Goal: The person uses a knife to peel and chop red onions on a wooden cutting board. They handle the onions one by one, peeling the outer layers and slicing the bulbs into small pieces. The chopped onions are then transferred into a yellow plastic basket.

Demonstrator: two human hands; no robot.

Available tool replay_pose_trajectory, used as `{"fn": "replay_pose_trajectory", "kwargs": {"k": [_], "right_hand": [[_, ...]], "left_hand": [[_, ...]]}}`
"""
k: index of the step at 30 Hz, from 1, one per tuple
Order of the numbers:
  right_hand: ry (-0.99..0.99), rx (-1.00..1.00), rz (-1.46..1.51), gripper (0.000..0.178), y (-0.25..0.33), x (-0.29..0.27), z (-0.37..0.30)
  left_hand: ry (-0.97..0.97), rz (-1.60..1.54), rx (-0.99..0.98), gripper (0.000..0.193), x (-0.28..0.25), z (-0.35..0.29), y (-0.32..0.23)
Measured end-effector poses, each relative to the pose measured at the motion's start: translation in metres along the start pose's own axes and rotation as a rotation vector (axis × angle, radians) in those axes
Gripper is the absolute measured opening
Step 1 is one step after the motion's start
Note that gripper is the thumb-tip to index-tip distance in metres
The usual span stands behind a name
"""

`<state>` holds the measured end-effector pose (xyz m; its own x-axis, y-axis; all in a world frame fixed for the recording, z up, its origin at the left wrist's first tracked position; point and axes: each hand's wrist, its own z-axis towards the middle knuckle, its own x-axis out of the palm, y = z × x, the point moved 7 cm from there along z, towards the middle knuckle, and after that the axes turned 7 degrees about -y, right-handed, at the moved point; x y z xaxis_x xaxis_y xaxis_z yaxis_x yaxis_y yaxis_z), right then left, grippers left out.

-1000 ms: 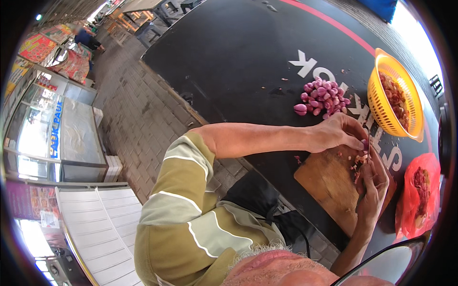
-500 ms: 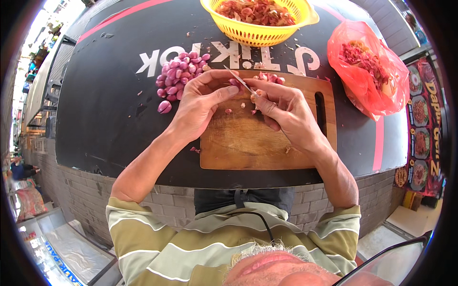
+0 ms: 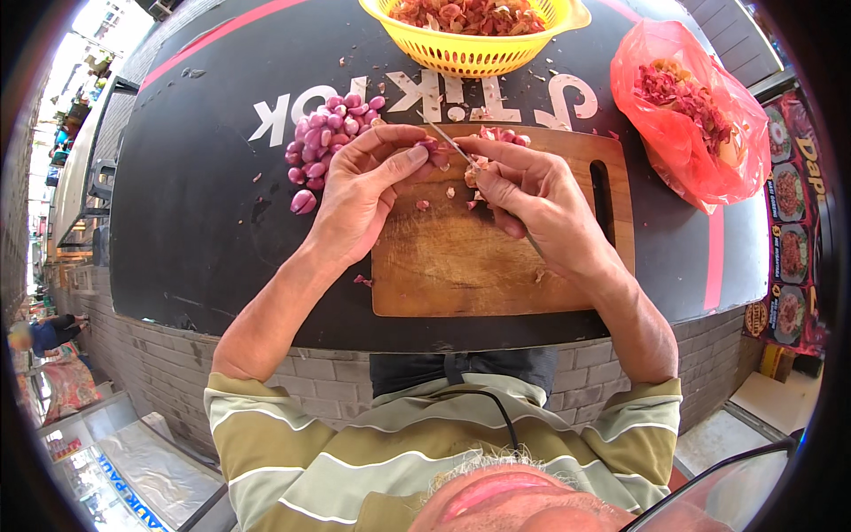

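Pinching a partly hidden shallot (image 3: 433, 152): left hand (image 3: 359, 192). Right hand (image 3: 548, 202) clasps a knife (image 3: 449, 139), lower part largely covered; it points away-left, axis diagonal, over the cutting board (image 3: 470, 266).

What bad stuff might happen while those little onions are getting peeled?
The knife in the right grip might nick the left grip, because its blade is very close.
The shallot in the left grip is small, so it might slip.
The heaped shallots might roll across the table if bumped.
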<state>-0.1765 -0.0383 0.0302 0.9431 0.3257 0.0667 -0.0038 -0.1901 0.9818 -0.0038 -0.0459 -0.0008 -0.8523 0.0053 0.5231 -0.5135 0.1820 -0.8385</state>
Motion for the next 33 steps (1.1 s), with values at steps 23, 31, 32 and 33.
{"fn": "replay_pose_trajectory", "kwargs": {"k": [23,31,32,33], "right_hand": [[0.004,-0.063,-0.224,0.036,0.015,0.016,0.000],[-0.105,-0.182,-0.360,0.041,0.005,0.012,-0.013],[-0.111,-0.188,-0.378,0.040,0.005,0.012,-0.012],[-0.118,-0.192,-0.393,0.040,0.004,0.011,-0.010]], "left_hand": [[-0.141,0.157,-0.016,0.019,0.000,-0.015,-0.012],[0.044,-0.008,0.133,0.018,0.016,-0.009,0.001],[0.043,-0.034,0.121,0.019,0.017,-0.011,-0.001],[0.022,-0.027,0.145,0.019,0.014,-0.009,0.001]]}}
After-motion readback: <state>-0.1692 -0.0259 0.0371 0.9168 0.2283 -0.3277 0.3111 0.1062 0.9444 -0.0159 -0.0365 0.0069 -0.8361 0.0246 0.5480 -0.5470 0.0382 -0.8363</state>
